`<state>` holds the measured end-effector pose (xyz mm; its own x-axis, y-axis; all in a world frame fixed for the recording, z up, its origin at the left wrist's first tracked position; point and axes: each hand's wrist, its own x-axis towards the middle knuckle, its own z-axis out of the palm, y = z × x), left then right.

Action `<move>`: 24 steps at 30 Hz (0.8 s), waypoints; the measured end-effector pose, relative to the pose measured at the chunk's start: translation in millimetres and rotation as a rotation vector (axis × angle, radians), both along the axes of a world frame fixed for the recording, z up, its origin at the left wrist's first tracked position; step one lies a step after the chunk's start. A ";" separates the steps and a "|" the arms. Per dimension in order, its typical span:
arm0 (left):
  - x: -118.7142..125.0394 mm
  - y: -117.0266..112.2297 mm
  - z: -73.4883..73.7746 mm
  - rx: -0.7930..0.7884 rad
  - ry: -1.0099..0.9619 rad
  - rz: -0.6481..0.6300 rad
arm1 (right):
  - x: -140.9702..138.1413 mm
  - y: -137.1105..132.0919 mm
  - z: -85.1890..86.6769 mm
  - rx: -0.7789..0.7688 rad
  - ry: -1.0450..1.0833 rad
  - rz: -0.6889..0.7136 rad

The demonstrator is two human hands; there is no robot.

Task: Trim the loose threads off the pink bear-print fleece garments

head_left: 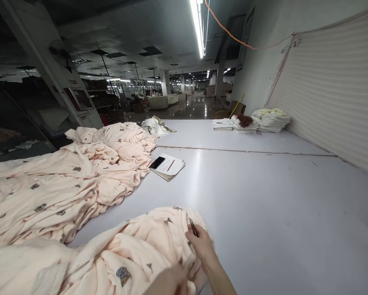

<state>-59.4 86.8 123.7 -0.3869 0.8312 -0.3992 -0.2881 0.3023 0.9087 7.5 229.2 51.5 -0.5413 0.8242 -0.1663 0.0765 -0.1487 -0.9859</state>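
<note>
My right hand rests on a peach fleece garment with small bear prints at the near edge of the white table. Its fingers are closed on a small pair of metal snips, tips pointing away from me. My left hand shows only in part at the bottom edge, lying on the same garment; its fingers are hidden.
A big heap of the same peach garments covers the left of the table. A notebook with a black phone and red pen lies beyond. Folded stacks sit at the far right, against a white wall.
</note>
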 end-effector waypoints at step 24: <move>-42.0 -17.3 -0.1 0.009 -0.502 0.299 | 18.2 -39.4 34.7 0.390 0.034 0.148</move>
